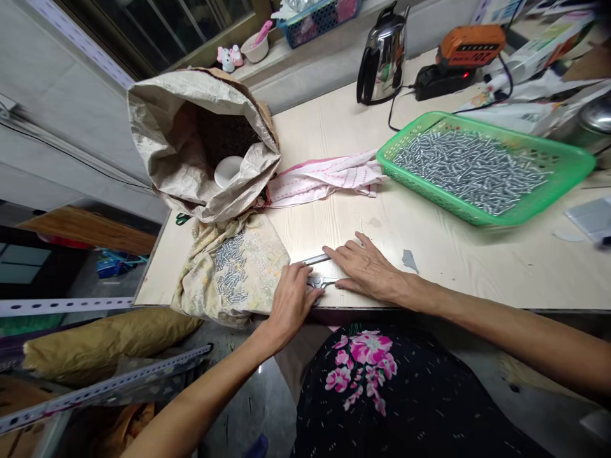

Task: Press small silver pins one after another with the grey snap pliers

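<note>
My left hand (292, 298) is closed around the left part of a metal two-armed hand tool (316, 259) at the table's front edge. My right hand (367, 270) is at the tool's other end, index finger on the upper arm and thumb on the lower one; its other fingers are loosely bent. Whether a small part sits in the tool is hidden by my left fingers. Left of my left hand, short silver metal pieces (231, 270) lie spread on a patterned yellowish cloth (265, 251).
A green basket (427, 187) holds many thin silver metal pieces (472, 168). An open woven sack (162, 146) with a white bowl (228, 172) stands back left, beside a pink-white towel (324, 181). A kettle (384, 57) and an orange battery on a charger (470, 48) stand behind.
</note>
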The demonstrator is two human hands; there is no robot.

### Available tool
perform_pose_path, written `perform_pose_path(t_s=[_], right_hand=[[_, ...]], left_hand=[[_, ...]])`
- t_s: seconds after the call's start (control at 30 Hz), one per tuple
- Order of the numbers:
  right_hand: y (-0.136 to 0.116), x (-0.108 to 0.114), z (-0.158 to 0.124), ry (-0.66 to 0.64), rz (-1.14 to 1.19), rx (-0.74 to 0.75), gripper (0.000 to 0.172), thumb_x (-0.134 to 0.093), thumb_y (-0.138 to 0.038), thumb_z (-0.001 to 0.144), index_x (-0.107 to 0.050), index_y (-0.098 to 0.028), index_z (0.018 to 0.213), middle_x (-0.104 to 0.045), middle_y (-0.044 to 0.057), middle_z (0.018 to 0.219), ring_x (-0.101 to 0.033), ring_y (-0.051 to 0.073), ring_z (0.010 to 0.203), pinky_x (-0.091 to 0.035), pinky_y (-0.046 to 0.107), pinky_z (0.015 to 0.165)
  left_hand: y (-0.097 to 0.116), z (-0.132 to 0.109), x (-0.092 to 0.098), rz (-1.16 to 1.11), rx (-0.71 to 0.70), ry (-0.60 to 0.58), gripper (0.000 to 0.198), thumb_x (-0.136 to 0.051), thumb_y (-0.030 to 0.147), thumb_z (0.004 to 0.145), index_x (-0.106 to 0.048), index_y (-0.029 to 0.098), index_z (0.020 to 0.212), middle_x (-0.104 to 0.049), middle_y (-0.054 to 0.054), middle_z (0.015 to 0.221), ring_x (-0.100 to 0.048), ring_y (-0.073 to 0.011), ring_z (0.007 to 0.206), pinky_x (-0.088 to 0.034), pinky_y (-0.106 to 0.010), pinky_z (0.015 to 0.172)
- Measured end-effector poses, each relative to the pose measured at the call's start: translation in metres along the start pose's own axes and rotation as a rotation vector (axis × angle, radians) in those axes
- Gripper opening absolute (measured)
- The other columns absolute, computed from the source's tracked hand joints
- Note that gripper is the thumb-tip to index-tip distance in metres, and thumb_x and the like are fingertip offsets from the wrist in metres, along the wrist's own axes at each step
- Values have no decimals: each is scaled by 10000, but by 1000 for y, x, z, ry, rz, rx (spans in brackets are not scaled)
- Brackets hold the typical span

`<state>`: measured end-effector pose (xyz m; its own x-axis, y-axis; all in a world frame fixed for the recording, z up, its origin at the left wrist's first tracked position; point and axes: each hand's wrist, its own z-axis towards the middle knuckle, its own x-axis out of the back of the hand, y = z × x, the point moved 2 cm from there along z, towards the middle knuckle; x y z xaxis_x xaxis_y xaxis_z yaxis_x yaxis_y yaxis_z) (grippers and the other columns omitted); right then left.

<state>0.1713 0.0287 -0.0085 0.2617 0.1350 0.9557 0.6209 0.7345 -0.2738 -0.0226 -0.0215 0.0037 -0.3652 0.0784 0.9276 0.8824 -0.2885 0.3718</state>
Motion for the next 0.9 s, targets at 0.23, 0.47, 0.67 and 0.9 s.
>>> perform_pose_path(t_s=[0.23,0.47,0.67,0.9], right_hand=[[6,3,-12,-33,-13,-115,703,-767,-462,714,-487,-99,1247,-587,167,1136,-527,314,1029,-404,465,924],[6,-2,-4,-59,-44,-81,66,-595,-224,893,-601,-159,881,-614,77,898,-541,215,851,-375,326,746],[15,-4,0,-41,-45,-50,81,-550,-218,918,-607,-160,915,-615,77,914,-523,216,849,-350,322,735],[52,7,7,-33,-2,-57,283,-530,-396,939,-624,-158,1059,-622,92,969,-525,244,920,-337,343,771]], left_hand=[[7,45,-11,135,-354,-277,646,-665,324,847,-354,131,1379,-496,-165,1346,-473,-292,1203,-429,-441,1016],[19,52,-14,238,-258,-314,180,-537,280,930,-552,177,1076,-601,-74,1040,-525,-243,989,-468,-375,861],[17,52,-21,200,-192,-231,144,-524,286,938,-581,177,1013,-624,-79,1021,-549,-241,985,-482,-385,858],[32,4,-43,96,-254,12,436,-484,280,957,-417,159,1371,-413,-166,1483,-289,-316,1428,-339,-537,1115]])
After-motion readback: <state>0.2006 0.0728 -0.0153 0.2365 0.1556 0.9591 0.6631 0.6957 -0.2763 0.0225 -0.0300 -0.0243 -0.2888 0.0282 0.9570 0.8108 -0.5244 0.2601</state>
